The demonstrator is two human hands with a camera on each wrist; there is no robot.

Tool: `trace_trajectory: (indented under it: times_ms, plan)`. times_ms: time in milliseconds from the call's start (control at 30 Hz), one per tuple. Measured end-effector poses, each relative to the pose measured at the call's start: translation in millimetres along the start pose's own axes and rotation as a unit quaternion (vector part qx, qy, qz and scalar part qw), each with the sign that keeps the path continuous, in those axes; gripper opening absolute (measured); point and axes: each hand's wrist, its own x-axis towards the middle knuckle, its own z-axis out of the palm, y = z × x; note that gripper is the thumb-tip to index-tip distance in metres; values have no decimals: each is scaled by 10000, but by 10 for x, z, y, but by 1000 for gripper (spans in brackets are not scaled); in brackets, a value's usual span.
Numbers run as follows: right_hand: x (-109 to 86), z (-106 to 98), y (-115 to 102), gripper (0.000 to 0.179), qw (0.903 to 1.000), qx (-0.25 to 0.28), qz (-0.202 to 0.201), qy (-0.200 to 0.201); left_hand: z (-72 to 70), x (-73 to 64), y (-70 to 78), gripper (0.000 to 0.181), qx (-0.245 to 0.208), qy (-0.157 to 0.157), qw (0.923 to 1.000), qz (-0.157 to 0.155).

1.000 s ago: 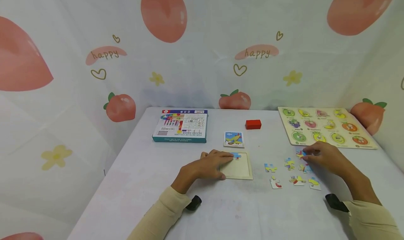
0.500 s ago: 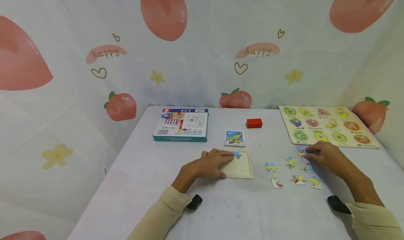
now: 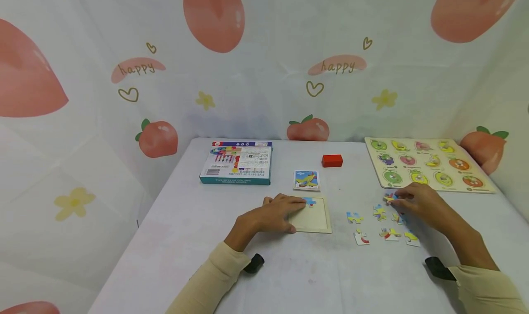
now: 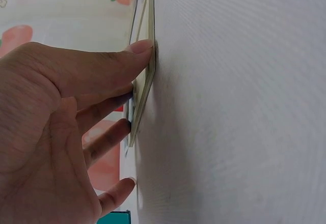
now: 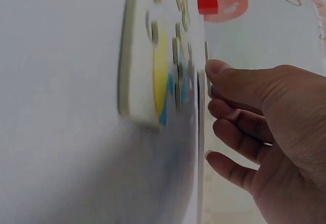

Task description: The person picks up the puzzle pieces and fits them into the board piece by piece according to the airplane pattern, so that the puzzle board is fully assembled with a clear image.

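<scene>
In the head view my left hand [image 3: 278, 214] lies over the left side of a shallow wooden puzzle tray [image 3: 310, 222]. Its thumb is at the tray's near edge, and the fingers reach across to a blue jigsaw piece [image 3: 309, 202] in the tray's far part. From the left wrist view, my thumb and fingers [image 4: 104, 137] hold the tray by its edges. My right hand [image 3: 421, 204] pinches another jigsaw piece [image 3: 389, 198] between thumb and fingertips; in the right wrist view that piece [image 5: 207, 56] appears edge-on, raised off the table. Several loose jigsaw pieces [image 3: 390, 234] lie below and left of this hand.
Behind the tray is a small airplane picture [image 3: 306, 180]. A red block [image 3: 332, 160] stands farther back, a flat box [image 3: 236, 163] at the back left. A wooden fruit board [image 3: 427, 167] lies at the back right, just beyond my right hand.
My right hand has shifted slightly left, and the pinched jigsaw piece has moved left with it. The left hand keeps its place on the tray.
</scene>
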Motion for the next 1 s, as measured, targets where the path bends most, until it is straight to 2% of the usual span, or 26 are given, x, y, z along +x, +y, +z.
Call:
trace_trajectory:
  times_ms: [300,767,1000]
  plan:
    - [89,132,-305,32,9986,-177,-489,30,-6,-7,8,73,-67,-23,10000,-14]
    - [292,363,-748,25,9933,-147,-1146,-57,-10,-13,19,72,3,-13,10000,0]
    - [370,478,-944,25,9916,-29,-1274,-206,-10,-13,23,72,31,-15,10000,-19]
